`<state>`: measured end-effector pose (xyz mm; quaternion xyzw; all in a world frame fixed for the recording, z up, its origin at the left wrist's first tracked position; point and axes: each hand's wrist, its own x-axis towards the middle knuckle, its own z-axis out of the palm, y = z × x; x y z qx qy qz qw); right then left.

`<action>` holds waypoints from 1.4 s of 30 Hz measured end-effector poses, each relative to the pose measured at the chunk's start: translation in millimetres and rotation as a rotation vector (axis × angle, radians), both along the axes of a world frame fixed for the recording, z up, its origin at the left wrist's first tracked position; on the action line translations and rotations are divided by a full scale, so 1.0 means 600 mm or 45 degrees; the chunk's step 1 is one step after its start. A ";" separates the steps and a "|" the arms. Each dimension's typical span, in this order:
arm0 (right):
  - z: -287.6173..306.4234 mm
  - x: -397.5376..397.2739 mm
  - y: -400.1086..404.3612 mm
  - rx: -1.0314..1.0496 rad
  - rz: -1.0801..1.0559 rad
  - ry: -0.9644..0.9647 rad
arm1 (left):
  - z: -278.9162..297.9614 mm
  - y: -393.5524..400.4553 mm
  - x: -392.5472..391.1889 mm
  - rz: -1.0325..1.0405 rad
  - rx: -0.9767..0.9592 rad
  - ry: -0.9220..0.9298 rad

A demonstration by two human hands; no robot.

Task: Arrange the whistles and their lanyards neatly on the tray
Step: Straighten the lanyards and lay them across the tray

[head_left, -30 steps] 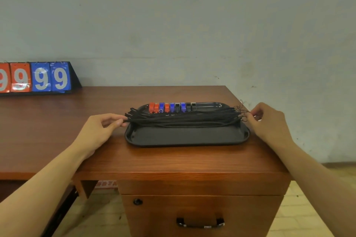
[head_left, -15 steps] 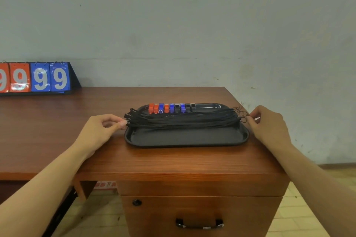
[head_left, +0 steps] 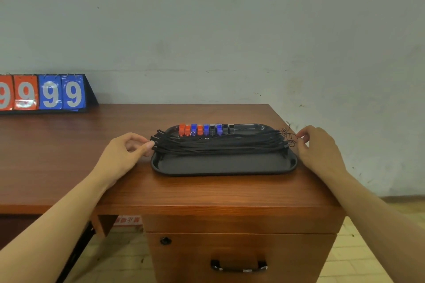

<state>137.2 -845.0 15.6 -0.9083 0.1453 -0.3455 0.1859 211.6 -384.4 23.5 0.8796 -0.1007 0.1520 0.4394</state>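
The whistles [head_left: 205,129] stand in a row along the far edge of the tray [head_left: 220,165] on the counter [head_left: 69,156], their lanyards [head_left: 218,143] bundled lengthwise across it. My left hand [head_left: 124,154] pinches the bundle's left end; my right hand [head_left: 318,147] hovers loosely curled beside the frayed right ends. I'd judge only final straightening remains.

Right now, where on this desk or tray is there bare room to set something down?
Free: the tray floor in front of the lanyards, the desk strip nearest you, and the stretch between the scoreboard and left hand. Crowded: the whistles at the tray's back and its right end by the right hand.
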 end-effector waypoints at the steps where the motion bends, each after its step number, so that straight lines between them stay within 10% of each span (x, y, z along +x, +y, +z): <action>1: 0.002 -0.002 0.003 0.032 0.001 -0.032 | 0.001 0.001 0.000 0.024 -0.019 0.002; 7: 0.038 -0.061 0.042 0.025 0.024 -0.191 | 0.019 -0.014 -0.026 0.154 0.054 0.060; 12: 0.022 -0.083 0.049 -0.254 -0.208 0.421 | 0.029 -0.056 -0.056 0.187 0.659 0.167; 20: 0.057 -0.048 0.044 -0.118 0.123 0.780 | 0.035 -0.051 -0.033 0.126 0.719 0.355; 42: 0.065 -0.169 0.498 0.504 0.843 0.506 | 0.111 0.433 -0.320 0.482 0.741 0.335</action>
